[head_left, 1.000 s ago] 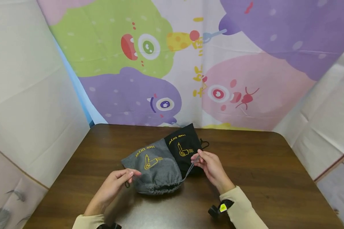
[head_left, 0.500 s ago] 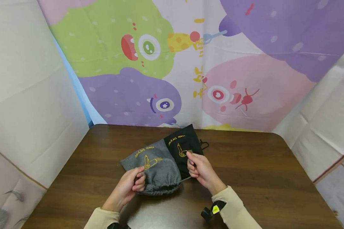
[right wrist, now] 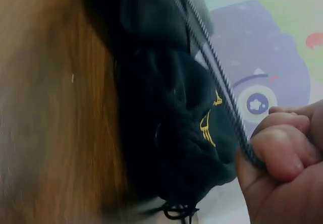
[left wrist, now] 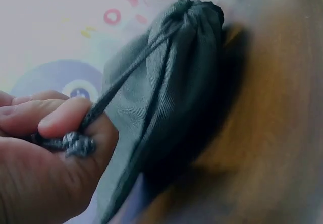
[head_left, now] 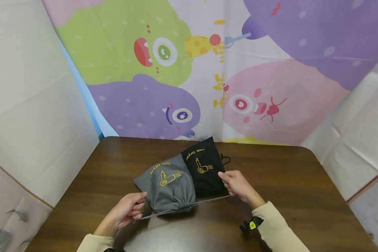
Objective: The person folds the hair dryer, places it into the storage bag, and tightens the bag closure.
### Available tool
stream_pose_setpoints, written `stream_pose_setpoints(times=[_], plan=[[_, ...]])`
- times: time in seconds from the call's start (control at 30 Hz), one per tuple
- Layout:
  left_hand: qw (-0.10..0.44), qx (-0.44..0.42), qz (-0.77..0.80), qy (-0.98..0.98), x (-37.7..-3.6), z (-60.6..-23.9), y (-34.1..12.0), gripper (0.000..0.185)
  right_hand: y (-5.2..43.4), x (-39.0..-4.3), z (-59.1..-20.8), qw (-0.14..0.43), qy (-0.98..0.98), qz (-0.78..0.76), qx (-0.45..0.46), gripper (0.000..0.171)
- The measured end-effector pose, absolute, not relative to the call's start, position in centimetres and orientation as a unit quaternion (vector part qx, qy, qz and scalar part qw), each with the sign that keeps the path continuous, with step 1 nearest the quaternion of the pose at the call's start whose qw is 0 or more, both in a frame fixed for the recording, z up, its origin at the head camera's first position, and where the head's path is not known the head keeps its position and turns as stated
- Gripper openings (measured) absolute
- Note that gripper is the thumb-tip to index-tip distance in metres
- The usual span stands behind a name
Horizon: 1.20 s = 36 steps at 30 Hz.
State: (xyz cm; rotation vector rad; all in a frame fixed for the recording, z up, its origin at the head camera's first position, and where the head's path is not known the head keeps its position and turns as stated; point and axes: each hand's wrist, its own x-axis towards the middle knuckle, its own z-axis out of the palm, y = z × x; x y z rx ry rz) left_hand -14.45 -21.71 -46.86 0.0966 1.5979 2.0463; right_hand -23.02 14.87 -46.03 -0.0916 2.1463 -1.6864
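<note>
A grey drawstring bag [head_left: 171,187] with a yellow "Hair Dryer" print lies on the table, its mouth gathered tight toward me. My left hand [head_left: 127,210] grips one drawstring [left wrist: 123,80] with curled fingers; a knot [left wrist: 79,144] in the cord shows between them in the left wrist view. On the other side my right hand [head_left: 239,185] holds the opposite drawstring [right wrist: 222,77] in its curled fingers. Both cords run taut out to the sides. Partly under the grey bag lies a black drawstring bag [head_left: 208,180] with the same print.
The brown wooden table [head_left: 286,182] carries both bags. A loose black cord loop [head_left: 225,159] sticks out from the black bag's right side. Behind the table hangs a cartoon-printed cloth [head_left: 208,115], with a pale panel [head_left: 41,105] to the left.
Both hands first came closer together, then moved apart with the cords. The grey bag's mouth has drawn from a wide ruffled opening into a tight gather. The black bag stayed put.
</note>
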Motion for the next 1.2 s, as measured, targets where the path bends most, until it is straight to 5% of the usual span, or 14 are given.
stream_pose_setpoints(times=[0.57, 0.87, 1.2], plan=[[0.204, -0.008, 0.743, 0.637, -14.4, -46.7, -22.2, 0.037, 13.7, -23.0, -45.7, 0.181, 0.801, -0.565, -0.076, 0.041], [0.135, -0.038, 0.724, 0.675, -15.6, -46.1, -22.0, 0.009, 12.4, -23.0, -45.0, 0.151, 0.808, -0.561, -0.103, 0.028], [0.073, -0.085, 0.69, 0.715, -17.9, -45.8, -22.2, 0.026, 10.0, -22.6, -44.9, 0.136, 0.809, -0.551, -0.154, 0.03]])
